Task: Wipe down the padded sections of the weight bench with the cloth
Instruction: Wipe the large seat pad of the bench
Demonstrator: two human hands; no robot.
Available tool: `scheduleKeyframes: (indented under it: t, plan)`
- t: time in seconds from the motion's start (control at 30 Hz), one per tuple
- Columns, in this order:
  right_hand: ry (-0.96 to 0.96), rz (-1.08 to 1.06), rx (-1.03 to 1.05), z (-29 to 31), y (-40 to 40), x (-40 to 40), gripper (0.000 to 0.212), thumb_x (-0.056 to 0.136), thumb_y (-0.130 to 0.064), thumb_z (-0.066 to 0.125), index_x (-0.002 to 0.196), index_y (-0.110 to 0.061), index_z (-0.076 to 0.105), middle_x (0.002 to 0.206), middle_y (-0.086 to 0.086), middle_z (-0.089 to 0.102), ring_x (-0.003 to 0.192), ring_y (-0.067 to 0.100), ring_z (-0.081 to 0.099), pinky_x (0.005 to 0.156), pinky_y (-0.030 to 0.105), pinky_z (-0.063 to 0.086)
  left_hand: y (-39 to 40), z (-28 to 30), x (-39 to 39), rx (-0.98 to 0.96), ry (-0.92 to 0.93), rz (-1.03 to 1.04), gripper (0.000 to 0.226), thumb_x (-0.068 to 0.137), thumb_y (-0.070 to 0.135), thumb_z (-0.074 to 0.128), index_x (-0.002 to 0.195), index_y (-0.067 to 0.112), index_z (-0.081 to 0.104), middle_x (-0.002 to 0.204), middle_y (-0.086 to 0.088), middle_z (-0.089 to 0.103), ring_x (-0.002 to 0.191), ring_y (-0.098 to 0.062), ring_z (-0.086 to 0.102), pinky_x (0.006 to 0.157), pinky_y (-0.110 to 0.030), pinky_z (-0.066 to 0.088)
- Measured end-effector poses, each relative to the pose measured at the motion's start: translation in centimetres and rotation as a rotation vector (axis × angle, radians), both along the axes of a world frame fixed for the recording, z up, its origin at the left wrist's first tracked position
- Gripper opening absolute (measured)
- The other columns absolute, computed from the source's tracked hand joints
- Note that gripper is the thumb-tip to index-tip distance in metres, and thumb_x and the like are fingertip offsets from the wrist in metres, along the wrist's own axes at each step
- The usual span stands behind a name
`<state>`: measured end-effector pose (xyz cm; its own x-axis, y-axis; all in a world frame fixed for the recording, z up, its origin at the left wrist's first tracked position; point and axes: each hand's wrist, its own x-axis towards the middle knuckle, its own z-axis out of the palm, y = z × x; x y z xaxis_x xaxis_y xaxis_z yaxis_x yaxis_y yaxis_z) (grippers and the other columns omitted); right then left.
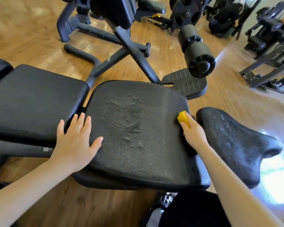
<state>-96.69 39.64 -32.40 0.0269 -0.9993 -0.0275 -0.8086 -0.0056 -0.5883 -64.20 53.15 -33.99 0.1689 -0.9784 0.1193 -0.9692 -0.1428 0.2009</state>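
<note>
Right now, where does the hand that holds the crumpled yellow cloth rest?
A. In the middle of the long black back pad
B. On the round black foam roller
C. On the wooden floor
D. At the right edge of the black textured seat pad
D: the right hand grips the crumpled yellow cloth at the right edge of the black textured seat pad.
</note>
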Motion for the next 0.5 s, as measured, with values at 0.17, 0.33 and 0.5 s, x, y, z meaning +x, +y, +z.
scheduleKeyframes:
  t: [0.17,0.33,0.5]
  plan:
    - [0.087,0.038,-0.031,0.6,0.9,0.1,0.044,0.096,-0.023,0.045,0.139,-0.018,0.039,0.148,0.000,0.038,0.137,0.020,0.035,0.113,0.030,0.024,0.2,0.5,-0.1,0.002,0.021,0.002,0.081,0.079,0.055,0.025,0.141,0.004,0.033,0.150,-0.016,0.029,0.141,-0.029,0.020,0.112,-0.051,0.004]
    - [0.111,0.050,-0.086,1.5,-1.2,1.1,0.041,0.097,-0.019,0.043,0.137,-0.011,0.041,0.148,0.004,0.036,0.137,0.023,0.033,0.109,0.026,0.022,0.1,0.6,-0.2,-0.001,0.015,-0.002,0.080,0.080,0.054,0.026,0.141,0.004,0.034,0.149,-0.016,0.030,0.140,-0.029,0.022,0.112,-0.051,0.005]
    - [0.151,0.002,-0.084,1.7,-7.2,2.4,0.044,0.097,-0.020,0.040,0.139,-0.010,0.034,0.149,0.007,0.035,0.134,0.029,0.035,0.104,0.034,0.030,0.1,0.2,-0.2,-0.006,0.028,0.003,0.082,0.080,0.057,0.021,0.140,0.003,0.035,0.148,-0.016,0.031,0.139,-0.028,0.025,0.111,-0.051,0.005]
